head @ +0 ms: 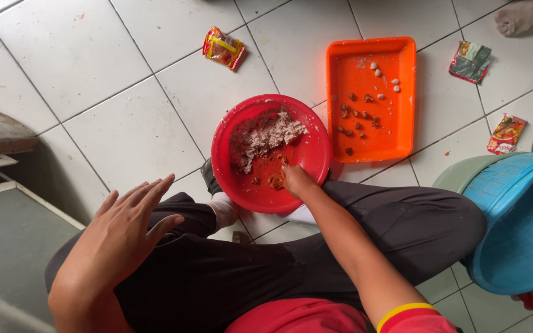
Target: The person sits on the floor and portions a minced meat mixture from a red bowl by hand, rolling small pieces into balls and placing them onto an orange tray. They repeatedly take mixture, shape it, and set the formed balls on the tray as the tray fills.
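Note:
A round red plate (pixel 306 154) lies on the white tiled floor and holds a heap of greyish-brown minced mixture (pixel 260 135) plus a few reddish bits. My right hand (pixel 296 180) reaches into the plate's near side, fingers curled in the reddish bits; whether it grips any I cannot tell. My left hand (pixel 124 231) hovers flat and open over my left knee, holding nothing. Just right of the plate sits an orange rectangular tray (pixel 402 92) with several small brown lumps and a few whitish pieces.
Three crumpled snack wrappers lie on the tiles: one (pixel 223 48) behind the plate, one (pixel 470 61) and one (pixel 506 134) right of the tray. A blue basket (pixel 519 222) sits inside a green tub at right. Another person's foot (pixel 519 15) shows top right.

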`<state>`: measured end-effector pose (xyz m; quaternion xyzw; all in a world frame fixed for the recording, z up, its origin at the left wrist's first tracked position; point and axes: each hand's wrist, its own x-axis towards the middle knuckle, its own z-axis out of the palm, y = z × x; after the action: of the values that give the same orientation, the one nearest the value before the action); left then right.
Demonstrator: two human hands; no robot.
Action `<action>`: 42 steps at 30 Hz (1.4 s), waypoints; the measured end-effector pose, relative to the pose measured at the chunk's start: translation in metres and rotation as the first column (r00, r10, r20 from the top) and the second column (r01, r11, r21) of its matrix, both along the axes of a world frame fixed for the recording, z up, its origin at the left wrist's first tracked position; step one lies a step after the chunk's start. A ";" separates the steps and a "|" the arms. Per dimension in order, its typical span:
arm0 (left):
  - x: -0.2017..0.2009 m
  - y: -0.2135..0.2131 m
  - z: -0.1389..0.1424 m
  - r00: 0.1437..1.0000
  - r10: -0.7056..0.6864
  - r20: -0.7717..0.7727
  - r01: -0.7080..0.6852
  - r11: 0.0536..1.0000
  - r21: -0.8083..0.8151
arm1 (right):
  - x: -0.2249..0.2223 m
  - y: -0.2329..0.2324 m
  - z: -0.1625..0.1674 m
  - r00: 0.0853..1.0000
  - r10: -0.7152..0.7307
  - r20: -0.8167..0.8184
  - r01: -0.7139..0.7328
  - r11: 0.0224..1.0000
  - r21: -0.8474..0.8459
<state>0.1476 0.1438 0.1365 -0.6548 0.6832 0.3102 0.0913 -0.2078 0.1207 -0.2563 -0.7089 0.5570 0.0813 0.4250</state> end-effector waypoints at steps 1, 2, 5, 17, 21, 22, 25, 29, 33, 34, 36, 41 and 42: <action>0.001 0.001 0.000 1.000 -0.001 0.007 0.001 1.000 0.004 | -0.003 0.001 0.001 0.996 0.063 -0.058 -0.063 0.998 0.003; 0.001 0.002 0.000 1.000 0.004 0.008 -0.004 1.000 -0.004 | -0.005 0.002 0.001 0.986 0.123 -0.116 -0.123 0.992 0.009; 0.002 0.003 -0.002 1.000 0.008 -0.007 -0.009 0.999 -0.035 | -0.008 -0.001 -0.001 0.967 0.171 -0.190 -0.165 0.985 0.047; -0.002 -0.001 -0.006 1.000 0.003 -0.006 -0.003 1.000 0.005 | -0.033 0.005 0.007 0.844 0.425 -0.327 -0.450 0.893 0.000; -0.004 -0.003 -0.003 1.000 0.013 0.003 -0.014 1.000 0.027 | -0.028 0.013 0.004 0.773 0.410 -0.484 -0.534 0.833 -0.147; -0.005 -0.004 -0.002 1.000 0.018 0.004 -0.018 0.999 0.037 | -0.026 0.014 0.003 0.733 0.437 -0.521 -0.569 0.813 -0.118; -0.007 -0.005 0.001 0.999 0.051 0.016 -0.052 0.996 0.076 | -0.021 0.017 0.003 0.699 0.498 -0.513 -0.592 0.805 -0.027; -0.007 -0.005 0.002 0.999 0.047 0.025 -0.049 0.994 0.093 | -0.019 0.021 0.005 0.804 0.397 -0.443 -0.490 0.864 -0.114; -0.005 -0.002 0.000 0.999 0.048 0.020 -0.050 0.997 0.056 | -0.016 0.020 0.007 0.747 0.478 -0.462 -0.568 0.820 -0.070; -0.004 -0.001 0.000 0.999 0.045 0.024 -0.047 0.998 0.048 | -0.015 0.019 0.007 0.741 0.491 -0.458 -0.573 0.818 -0.049; -0.003 -0.001 -0.001 0.998 0.049 0.027 -0.051 0.996 0.079 | -0.015 0.014 0.008 0.765 0.473 -0.436 -0.532 0.847 -0.014; -0.003 -0.003 -0.004 0.998 0.054 0.027 -0.056 0.996 0.075 | -0.025 -0.006 0.018 0.927 0.279 -0.251 -0.278 0.960 0.041; -0.004 -0.003 -0.004 0.998 0.056 0.023 -0.057 0.995 0.077 | -0.026 -0.010 0.021 0.952 0.215 -0.218 -0.216 0.976 0.021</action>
<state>0.1441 0.1411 0.1323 -0.6729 0.6509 0.3321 0.1148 -0.2339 0.1108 -0.2349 -0.7528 0.5198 0.2042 0.3485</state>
